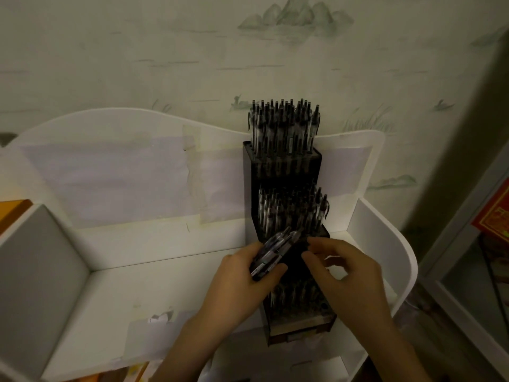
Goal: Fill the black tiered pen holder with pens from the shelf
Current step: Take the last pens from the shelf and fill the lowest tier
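Head view: black tiered pen holder [283, 172] upright at the back right of the white shelf [154, 274], its top tier packed with pens [283, 125], middle tier also well stocked, lowest tier partly hidden beneath the hands. Left hand [242, 274] just left of the holder's lower tier, fingers curled round a bundle of pens [275, 253] angled up toward the middle tier. Right hand [344, 268] directly over the lower tier, fingers loosely bent with tips drawn together, nothing visibly held.

Likely risks: bundle fanning out and spilling if the grip loosens during a single-pen pull; standing pens knocked askew by a wrist; slots hard to find in dim, blurred light.

Open shelf floor left of the holder; curved side wall [396, 260] close on its right, back panel [110, 172] behind.
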`<state>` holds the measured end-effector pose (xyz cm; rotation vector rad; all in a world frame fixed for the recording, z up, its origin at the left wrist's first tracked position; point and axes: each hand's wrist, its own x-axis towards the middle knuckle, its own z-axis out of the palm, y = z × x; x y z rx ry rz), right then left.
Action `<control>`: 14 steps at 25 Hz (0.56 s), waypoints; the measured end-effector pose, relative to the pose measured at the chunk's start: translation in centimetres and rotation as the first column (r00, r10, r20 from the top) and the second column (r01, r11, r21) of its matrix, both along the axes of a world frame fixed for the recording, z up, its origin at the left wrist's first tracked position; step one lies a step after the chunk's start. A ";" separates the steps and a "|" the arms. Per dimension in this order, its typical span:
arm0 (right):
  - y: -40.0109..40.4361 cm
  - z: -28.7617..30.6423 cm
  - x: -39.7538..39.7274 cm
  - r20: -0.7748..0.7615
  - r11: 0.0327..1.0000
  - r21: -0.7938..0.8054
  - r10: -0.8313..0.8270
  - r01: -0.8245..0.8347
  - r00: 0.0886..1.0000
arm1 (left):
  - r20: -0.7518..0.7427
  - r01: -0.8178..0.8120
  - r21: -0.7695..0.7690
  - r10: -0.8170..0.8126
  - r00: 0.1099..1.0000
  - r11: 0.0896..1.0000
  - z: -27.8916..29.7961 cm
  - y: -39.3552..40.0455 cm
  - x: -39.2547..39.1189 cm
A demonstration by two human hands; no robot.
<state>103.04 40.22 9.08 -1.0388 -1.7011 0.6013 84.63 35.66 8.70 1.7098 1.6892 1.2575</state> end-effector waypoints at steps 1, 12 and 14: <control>0.0 0.4 -0.8 -0.038 0.995 -0.062 0.072 -0.075 0.997 | 0.007 0.000 0.002 0.000 1.000 1.000 0.0 -0.1 -0.2; 0.7 2.0 -3.4 -0.456 0.890 -0.258 0.230 -0.376 0.859 | -0.033 -0.011 -0.050 0.010 0.999 0.999 -0.4 -1.4 -2.8; 1.0 3.0 -2.7 -0.527 0.941 -0.188 0.146 -0.282 0.837 | -0.064 -0.036 -0.072 0.032 0.997 0.997 -0.8 -1.5 -3.3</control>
